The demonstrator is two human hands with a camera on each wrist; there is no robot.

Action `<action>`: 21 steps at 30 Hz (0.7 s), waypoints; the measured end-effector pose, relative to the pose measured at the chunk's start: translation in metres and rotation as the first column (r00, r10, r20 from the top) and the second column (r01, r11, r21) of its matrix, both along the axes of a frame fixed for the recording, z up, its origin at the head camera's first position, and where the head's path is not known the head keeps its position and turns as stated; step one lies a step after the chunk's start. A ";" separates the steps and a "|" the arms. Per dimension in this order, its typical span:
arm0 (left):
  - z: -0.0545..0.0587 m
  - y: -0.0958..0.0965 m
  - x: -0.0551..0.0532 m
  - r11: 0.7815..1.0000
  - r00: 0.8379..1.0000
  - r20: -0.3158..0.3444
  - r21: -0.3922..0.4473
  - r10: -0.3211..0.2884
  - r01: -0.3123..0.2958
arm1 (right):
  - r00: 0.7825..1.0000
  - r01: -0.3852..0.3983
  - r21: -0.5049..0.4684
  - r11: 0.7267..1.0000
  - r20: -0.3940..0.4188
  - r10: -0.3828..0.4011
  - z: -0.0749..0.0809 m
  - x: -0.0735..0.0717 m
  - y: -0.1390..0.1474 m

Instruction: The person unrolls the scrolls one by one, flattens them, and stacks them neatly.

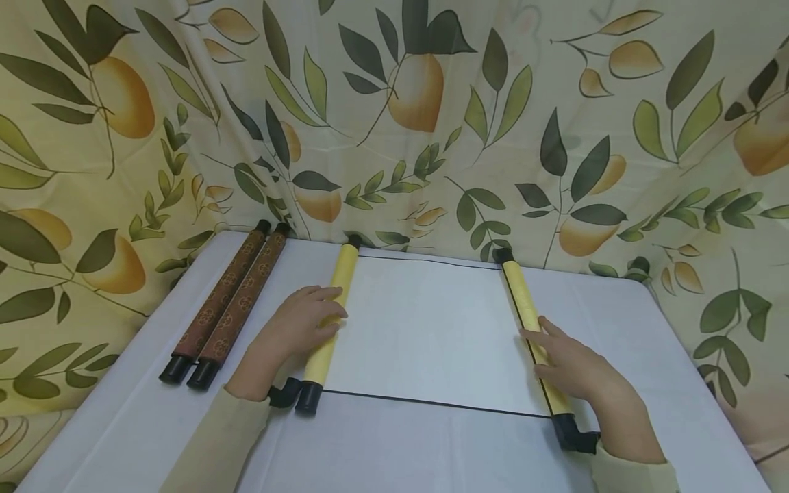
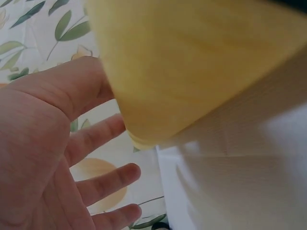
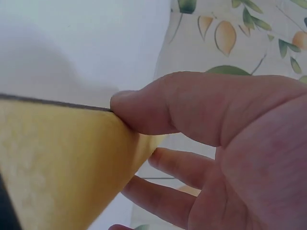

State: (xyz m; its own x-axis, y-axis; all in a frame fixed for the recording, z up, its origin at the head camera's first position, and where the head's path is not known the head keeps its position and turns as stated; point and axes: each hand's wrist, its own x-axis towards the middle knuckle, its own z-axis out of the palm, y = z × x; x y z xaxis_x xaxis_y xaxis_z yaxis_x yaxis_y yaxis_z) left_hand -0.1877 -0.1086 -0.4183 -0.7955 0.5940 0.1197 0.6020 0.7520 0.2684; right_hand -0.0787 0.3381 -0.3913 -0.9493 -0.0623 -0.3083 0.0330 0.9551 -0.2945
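Note:
A scroll with a blank white sheet [image 1: 431, 329] lies unrolled on the table between two yellow rolls with black end caps. My left hand [image 1: 302, 322] rests over the left yellow roll [image 1: 323, 356], fingers reaching across its top. In the left wrist view, those fingers [image 2: 110, 182] are spread and fairly straight beside the yellow surface [image 2: 192, 62]. My right hand [image 1: 573, 363] holds the right yellow roll [image 1: 520, 294]. The right wrist view shows its thumb [image 3: 144, 110] on the roll's inner edge, with fingers [image 3: 163, 199] along the other side.
Two brown patterned rolls [image 1: 224, 301] with black ends lie side by side left of the scroll. A white cloth covers the table [image 1: 394, 452]. Behind the table's far edge hangs a curtain [image 1: 524, 171] printed with leaves and orange fruit.

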 end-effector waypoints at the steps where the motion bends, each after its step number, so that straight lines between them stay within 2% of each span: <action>1: 0.000 -0.001 0.000 1.000 1.000 -0.002 -0.009 0.002 -0.002 | 1.000 -0.004 -0.001 1.000 -0.003 0.004 0.000 0.000 0.000; 8: 0.000 -0.008 0.001 0.998 0.999 0.031 -0.057 0.032 -0.031 | 1.000 0.005 -0.004 1.000 0.017 -0.005 -0.001 -0.001 0.002; 12: 0.001 -0.009 0.000 0.998 0.998 0.054 -0.059 0.029 -0.026 | 1.000 -0.006 -0.004 1.000 0.012 0.006 -0.001 -0.002 0.004; 16: 0.002 -0.009 -0.001 0.997 0.999 0.047 -0.078 -0.001 0.005 | 1.000 -0.024 0.002 1.000 0.011 0.024 0.000 -0.003 0.006; 21: 0.002 -0.011 -0.002 0.989 0.999 -0.006 -0.142 -0.039 0.038 | 0.997 -0.070 0.062 0.996 -0.015 0.071 0.002 -0.003 0.009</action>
